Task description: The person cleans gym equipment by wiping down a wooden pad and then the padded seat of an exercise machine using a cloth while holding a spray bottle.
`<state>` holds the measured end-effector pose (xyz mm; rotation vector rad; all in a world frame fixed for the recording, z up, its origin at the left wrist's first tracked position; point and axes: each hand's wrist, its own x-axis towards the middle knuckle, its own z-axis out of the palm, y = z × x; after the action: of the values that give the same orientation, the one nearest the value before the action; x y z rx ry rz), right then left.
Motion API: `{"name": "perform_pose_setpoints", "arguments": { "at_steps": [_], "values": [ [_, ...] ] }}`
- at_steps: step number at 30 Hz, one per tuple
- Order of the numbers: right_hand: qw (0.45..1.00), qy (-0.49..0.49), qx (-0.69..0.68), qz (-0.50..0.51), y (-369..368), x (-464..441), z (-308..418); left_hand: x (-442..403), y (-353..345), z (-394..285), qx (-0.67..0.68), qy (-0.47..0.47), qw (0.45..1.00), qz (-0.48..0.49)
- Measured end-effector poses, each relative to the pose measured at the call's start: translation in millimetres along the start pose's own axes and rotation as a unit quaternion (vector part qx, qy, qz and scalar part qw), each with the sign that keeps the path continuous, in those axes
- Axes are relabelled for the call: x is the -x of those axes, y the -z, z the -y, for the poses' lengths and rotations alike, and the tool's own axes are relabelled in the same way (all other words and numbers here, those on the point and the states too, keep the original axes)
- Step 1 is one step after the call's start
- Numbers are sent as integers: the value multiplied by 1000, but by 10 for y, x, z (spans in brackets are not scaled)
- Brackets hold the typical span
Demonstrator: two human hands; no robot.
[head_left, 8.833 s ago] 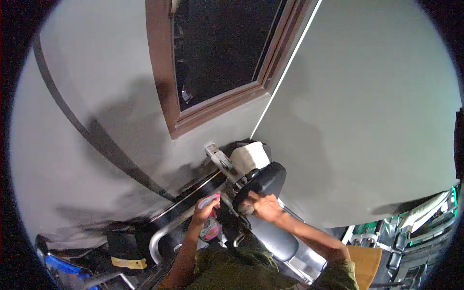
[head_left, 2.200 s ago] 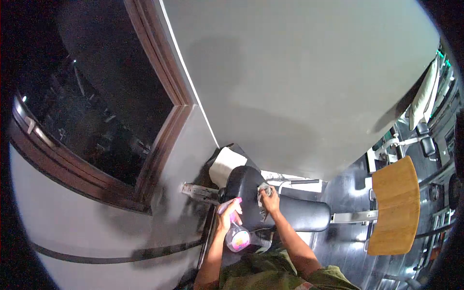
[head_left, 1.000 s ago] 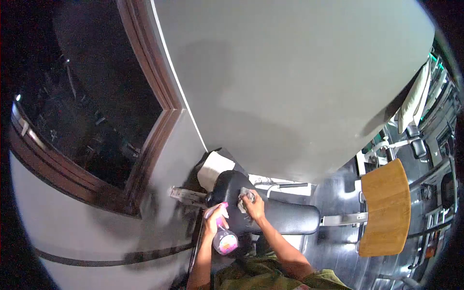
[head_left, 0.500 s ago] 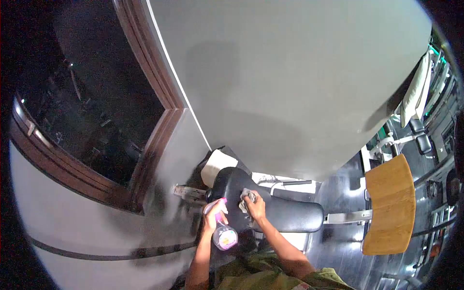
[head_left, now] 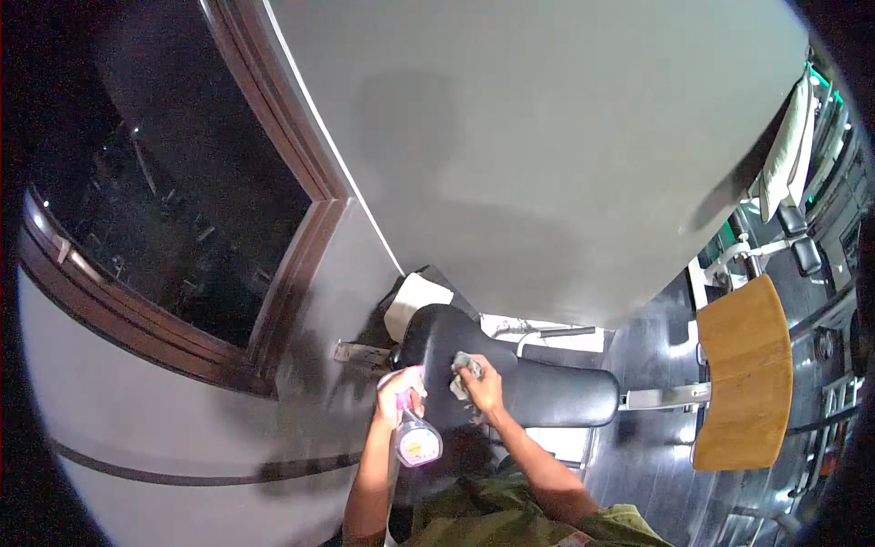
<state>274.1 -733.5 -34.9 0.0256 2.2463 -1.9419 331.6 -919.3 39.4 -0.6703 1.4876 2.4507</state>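
Observation:
My left hand (head_left: pixel 398 397) is closed round the neck of a spray bottle (head_left: pixel 418 444) with a pink and white head and a clear body bearing a label. My right hand (head_left: pixel 483 385) grips a crumpled grey cloth (head_left: pixel 464 372) and presses it on the black padded bench (head_left: pixel 556 392). The bottle hangs beside the near-left edge of the padding. Part of the cloth is hidden under my fingers.
A wooden curved board (head_left: pixel 746 374) on a metal bar stands at the right. Behind the bench are a grey wall (head_left: pixel 547 164) and a white sheet-like piece (head_left: pixel 415 305). A brown-framed window (head_left: pixel 301 273) is at the left. Other gym equipment (head_left: pixel 802 251) stands far right.
My left hand and the spray bottle have shifted slightly left. The cloth and my right hand stay at nearly the same spot on the bench. The camera view has moved a little.

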Motion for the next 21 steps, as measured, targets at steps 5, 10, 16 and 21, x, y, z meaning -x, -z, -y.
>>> {"name": "perform_pose_setpoints", "arguments": {
  "at_steps": [5, 10, 16, 21],
  "values": [
    [1000, 5, -12, 19, -95, 237, 67, 40, -4, -5, 10, 1, 1000, -6],
    [985, -123, 117, 13, 91, 120, -463, 26, 20, 74, -18, -17, 1000, 1],
    [999, 12, 47, 12, -11, 150, -39, 9, 53, 103, -57, -56, 996, 35],
    [999, -33, 31, 12, -37, 462, -355, -50, 94, 64, -104, -55, 992, 35]
  ]
}}
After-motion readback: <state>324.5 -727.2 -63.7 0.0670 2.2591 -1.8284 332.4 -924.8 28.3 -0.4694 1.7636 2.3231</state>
